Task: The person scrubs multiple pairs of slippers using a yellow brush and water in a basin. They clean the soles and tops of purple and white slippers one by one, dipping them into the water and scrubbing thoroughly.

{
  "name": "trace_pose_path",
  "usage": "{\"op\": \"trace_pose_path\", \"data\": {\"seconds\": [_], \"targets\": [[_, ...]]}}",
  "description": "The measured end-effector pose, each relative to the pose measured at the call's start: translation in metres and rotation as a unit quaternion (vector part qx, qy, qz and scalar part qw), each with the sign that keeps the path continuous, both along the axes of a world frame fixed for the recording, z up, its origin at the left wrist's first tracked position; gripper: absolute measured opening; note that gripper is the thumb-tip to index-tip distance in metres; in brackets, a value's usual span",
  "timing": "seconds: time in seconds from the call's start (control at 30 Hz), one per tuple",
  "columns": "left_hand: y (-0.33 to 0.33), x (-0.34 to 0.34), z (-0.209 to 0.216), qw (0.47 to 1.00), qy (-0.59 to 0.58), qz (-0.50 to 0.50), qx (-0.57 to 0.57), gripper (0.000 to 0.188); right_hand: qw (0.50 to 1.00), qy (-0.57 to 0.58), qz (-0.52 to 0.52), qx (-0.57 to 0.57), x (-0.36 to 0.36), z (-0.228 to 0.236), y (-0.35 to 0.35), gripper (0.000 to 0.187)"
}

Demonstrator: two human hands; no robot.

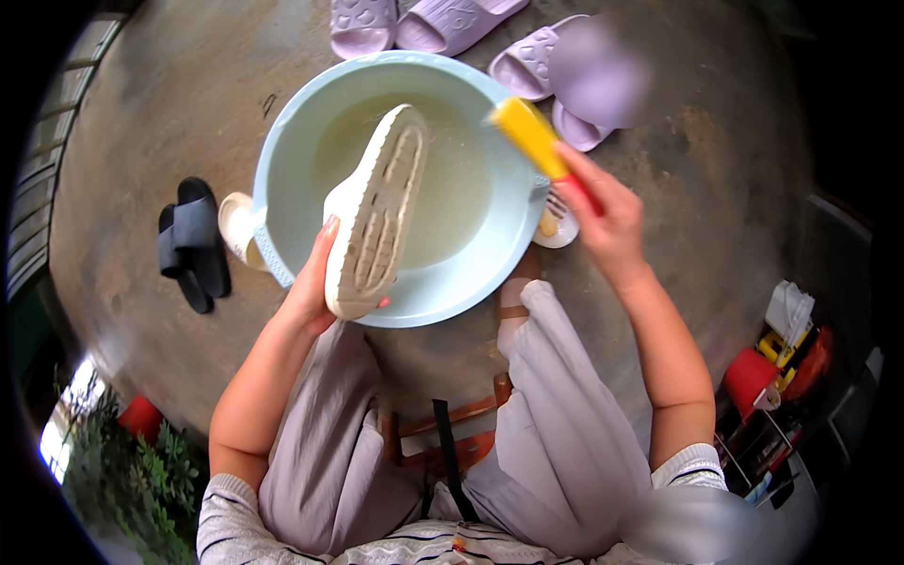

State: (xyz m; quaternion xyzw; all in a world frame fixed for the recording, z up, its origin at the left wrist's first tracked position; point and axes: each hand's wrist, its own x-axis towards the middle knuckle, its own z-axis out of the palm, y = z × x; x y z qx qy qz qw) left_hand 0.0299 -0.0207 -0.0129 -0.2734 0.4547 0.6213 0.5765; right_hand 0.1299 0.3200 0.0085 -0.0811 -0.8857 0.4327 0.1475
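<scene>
My left hand (315,282) is closed around the heel end of a white slide sandal (381,207), which it holds tilted over the basin with the grooved sole facing up. In my right hand (607,212) is a brush (529,132) with a yellow head and a red handle, raised over the basin's right rim and apart from the sandal. The brush is slightly smeared and its bristles do not show clearly. Below both hands stands a light blue plastic basin (273,169) holding cloudy water (452,198).
Lilac slides (452,24) lie beyond the basin, with another lilac slide (527,66) at its upper right. Dark slides (196,240) and a cream slide (240,226) lie to the left. A rack with a red container (750,381) stands at the right; a leafy plant (155,480) is lower left.
</scene>
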Motion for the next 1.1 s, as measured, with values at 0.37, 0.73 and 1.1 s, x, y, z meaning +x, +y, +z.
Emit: {"op": "trace_pose_path", "data": {"seconds": [0.37, 0.73, 1.1], "targets": [[0.013, 0.006, -0.005, 0.999, -0.023, -0.043, -0.014, 0.075, 0.958, -0.273, -0.069, 0.062, 0.154, -0.091, 0.031, 0.034], [0.020, 0.001, -0.001, 0.998, -0.027, -0.050, -0.015, 0.073, 0.940, -0.325, -0.093, 0.047, 0.140, -0.094, 0.018, 0.030], [0.014, -0.002, -0.010, 0.951, -0.183, 0.116, 0.222, 0.073, 0.920, -0.344, -0.121, 0.144, 0.149, -0.038, 0.047, 0.029]]}}
